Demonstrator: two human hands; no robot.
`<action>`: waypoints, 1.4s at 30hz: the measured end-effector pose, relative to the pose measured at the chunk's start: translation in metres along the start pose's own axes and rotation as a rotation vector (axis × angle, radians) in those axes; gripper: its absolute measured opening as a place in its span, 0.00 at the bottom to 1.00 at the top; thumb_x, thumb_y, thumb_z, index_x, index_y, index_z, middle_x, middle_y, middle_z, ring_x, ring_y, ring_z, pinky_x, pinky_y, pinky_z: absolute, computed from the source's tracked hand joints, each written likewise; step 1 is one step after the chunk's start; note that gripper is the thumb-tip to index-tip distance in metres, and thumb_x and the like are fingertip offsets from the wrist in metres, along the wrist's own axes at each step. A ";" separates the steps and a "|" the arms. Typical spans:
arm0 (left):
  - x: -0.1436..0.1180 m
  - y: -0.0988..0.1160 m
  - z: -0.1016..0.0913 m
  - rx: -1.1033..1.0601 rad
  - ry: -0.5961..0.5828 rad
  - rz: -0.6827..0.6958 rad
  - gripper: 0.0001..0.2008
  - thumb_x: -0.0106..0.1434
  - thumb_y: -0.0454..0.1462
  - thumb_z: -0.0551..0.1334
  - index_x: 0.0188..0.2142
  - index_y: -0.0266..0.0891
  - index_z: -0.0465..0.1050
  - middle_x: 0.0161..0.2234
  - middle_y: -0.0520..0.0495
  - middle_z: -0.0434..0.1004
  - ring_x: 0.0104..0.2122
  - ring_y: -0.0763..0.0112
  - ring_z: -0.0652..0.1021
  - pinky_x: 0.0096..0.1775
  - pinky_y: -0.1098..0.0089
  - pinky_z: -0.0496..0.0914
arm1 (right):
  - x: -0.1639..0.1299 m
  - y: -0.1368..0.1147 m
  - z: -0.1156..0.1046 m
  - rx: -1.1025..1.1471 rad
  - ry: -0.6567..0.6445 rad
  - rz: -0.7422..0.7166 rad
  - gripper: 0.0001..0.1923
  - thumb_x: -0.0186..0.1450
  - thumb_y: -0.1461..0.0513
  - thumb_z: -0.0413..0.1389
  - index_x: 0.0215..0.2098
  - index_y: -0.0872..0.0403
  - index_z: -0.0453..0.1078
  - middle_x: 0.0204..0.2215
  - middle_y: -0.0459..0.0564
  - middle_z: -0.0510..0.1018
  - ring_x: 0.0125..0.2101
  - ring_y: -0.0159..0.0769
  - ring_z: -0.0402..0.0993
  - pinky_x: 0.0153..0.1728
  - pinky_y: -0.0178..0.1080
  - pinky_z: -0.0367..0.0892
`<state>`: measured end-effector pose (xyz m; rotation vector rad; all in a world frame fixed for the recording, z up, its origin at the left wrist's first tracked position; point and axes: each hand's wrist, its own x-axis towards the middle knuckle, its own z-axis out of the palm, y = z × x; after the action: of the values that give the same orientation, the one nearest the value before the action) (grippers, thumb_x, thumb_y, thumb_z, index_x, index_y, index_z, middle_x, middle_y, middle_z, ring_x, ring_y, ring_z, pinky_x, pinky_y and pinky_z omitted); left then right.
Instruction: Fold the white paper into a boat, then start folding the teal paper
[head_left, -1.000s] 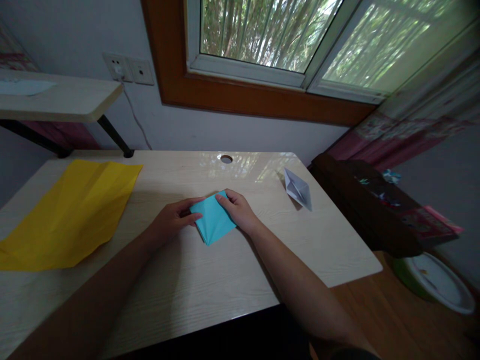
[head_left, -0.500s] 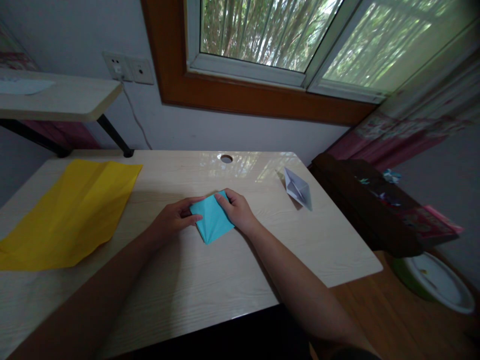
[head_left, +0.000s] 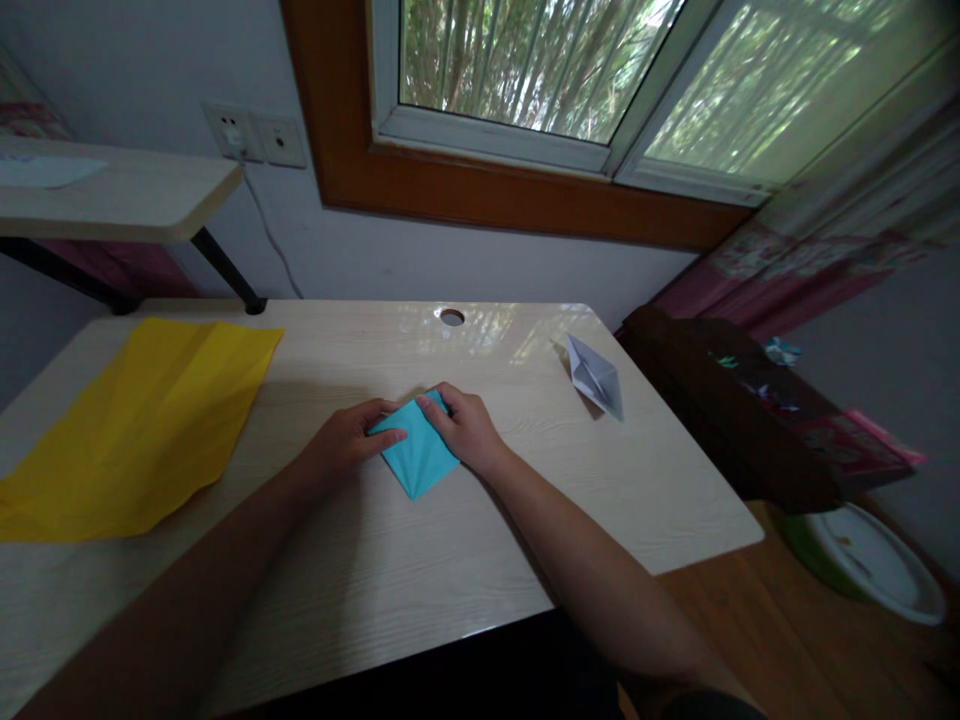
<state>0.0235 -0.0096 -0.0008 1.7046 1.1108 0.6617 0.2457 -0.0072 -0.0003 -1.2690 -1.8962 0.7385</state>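
A folded turquoise paper [head_left: 420,458], diamond-shaped with creases fanning up from its near corner, is between my two hands over the middle of the desk. My left hand [head_left: 358,435] grips its left corner, thumb on top and fingers behind. On the upper right edge, my right hand [head_left: 466,425] pinches the paper with the thumb laid across its face. The fingertips under the paper are hidden.
A large yellow sheet [head_left: 157,425] lies on the desk [head_left: 450,580] at the left. Toward the right edge stands a folded white paper boat [head_left: 595,375]. A raised shelf [head_left: 150,195] is at the back left, below a wall socket [head_left: 255,135]. A round basin [head_left: 877,560] sits on the floor.
The turquoise paper has turned slightly and shifted a little left and toward me. My right hand has moved left with it; my left hand still holds the left corner.
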 end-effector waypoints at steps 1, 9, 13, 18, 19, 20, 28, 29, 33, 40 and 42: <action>0.000 0.000 0.000 0.014 0.008 -0.004 0.17 0.61 0.50 0.65 0.43 0.41 0.77 0.36 0.51 0.81 0.35 0.65 0.78 0.38 0.68 0.70 | 0.000 -0.001 -0.001 0.010 -0.002 0.006 0.17 0.71 0.49 0.53 0.32 0.52 0.68 0.24 0.42 0.70 0.26 0.31 0.68 0.30 0.34 0.60; 0.002 -0.005 -0.001 0.094 0.155 -0.043 0.18 0.61 0.53 0.64 0.31 0.41 0.74 0.25 0.54 0.73 0.27 0.69 0.72 0.29 0.71 0.63 | 0.001 -0.006 -0.005 0.232 -0.081 0.137 0.17 0.59 0.52 0.67 0.36 0.51 0.67 0.29 0.42 0.71 0.30 0.33 0.67 0.31 0.35 0.63; 0.003 -0.006 -0.001 0.017 0.198 -0.053 0.17 0.62 0.52 0.63 0.30 0.41 0.74 0.24 0.54 0.72 0.26 0.67 0.73 0.29 0.70 0.65 | 0.002 0.003 -0.001 0.420 -0.099 0.189 0.20 0.57 0.52 0.68 0.41 0.51 0.68 0.33 0.44 0.75 0.33 0.35 0.71 0.33 0.36 0.67; 0.004 -0.007 -0.001 -0.160 0.254 -0.100 0.19 0.60 0.53 0.65 0.33 0.40 0.74 0.26 0.52 0.73 0.28 0.67 0.74 0.31 0.69 0.68 | 0.005 0.013 0.002 0.495 -0.069 0.178 0.24 0.56 0.52 0.69 0.44 0.49 0.67 0.33 0.43 0.75 0.33 0.34 0.71 0.32 0.36 0.67; 0.004 -0.007 -0.001 -0.201 0.259 -0.112 0.19 0.60 0.54 0.66 0.33 0.39 0.74 0.26 0.52 0.74 0.28 0.67 0.74 0.31 0.69 0.69 | 0.005 0.013 0.002 0.500 -0.055 0.170 0.23 0.56 0.51 0.69 0.43 0.49 0.67 0.31 0.42 0.73 0.31 0.33 0.69 0.31 0.35 0.66; 0.004 -0.006 -0.001 -0.238 0.258 -0.120 0.20 0.60 0.54 0.66 0.33 0.39 0.74 0.27 0.51 0.74 0.28 0.67 0.74 0.31 0.69 0.69 | 0.006 0.013 0.002 0.508 -0.039 0.160 0.23 0.56 0.51 0.69 0.43 0.49 0.66 0.30 0.41 0.72 0.30 0.32 0.68 0.31 0.35 0.65; 0.006 -0.005 -0.002 -0.404 0.316 -0.107 0.20 0.60 0.54 0.67 0.34 0.39 0.72 0.28 0.52 0.71 0.30 0.68 0.74 0.33 0.68 0.74 | 0.009 0.009 -0.001 0.585 0.099 0.126 0.22 0.56 0.51 0.68 0.41 0.49 0.65 0.26 0.39 0.67 0.27 0.31 0.64 0.30 0.36 0.62; 0.006 -0.004 -0.002 -0.411 0.316 -0.110 0.21 0.59 0.54 0.67 0.35 0.39 0.72 0.29 0.52 0.72 0.30 0.67 0.75 0.33 0.67 0.75 | 0.009 0.009 -0.001 0.577 0.116 0.131 0.22 0.56 0.51 0.68 0.40 0.49 0.65 0.26 0.40 0.68 0.27 0.31 0.64 0.31 0.36 0.62; 0.006 0.002 0.000 -0.426 0.270 -0.128 0.22 0.59 0.52 0.68 0.44 0.38 0.71 0.34 0.49 0.78 0.31 0.66 0.79 0.31 0.65 0.78 | 0.010 0.010 -0.003 0.570 0.194 0.115 0.19 0.57 0.52 0.67 0.39 0.49 0.65 0.27 0.41 0.69 0.29 0.32 0.66 0.32 0.37 0.63; 0.006 -0.001 0.002 -0.366 0.193 -0.050 0.33 0.57 0.48 0.70 0.58 0.40 0.64 0.34 0.49 0.79 0.28 0.67 0.81 0.27 0.68 0.77 | 0.009 0.013 -0.003 0.487 0.249 0.129 0.17 0.59 0.52 0.65 0.39 0.49 0.66 0.30 0.43 0.71 0.31 0.33 0.67 0.32 0.37 0.64; 0.006 -0.002 0.002 -0.362 0.185 -0.031 0.36 0.58 0.47 0.70 0.62 0.42 0.60 0.34 0.51 0.79 0.28 0.67 0.82 0.28 0.67 0.78 | 0.009 0.013 -0.003 0.486 0.255 0.122 0.17 0.59 0.53 0.64 0.40 0.49 0.66 0.30 0.43 0.71 0.31 0.33 0.68 0.32 0.36 0.64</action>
<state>0.0268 -0.0051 -0.0033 1.3351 1.0662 0.9535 0.2527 0.0060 -0.0060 -1.1088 -1.3384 0.9780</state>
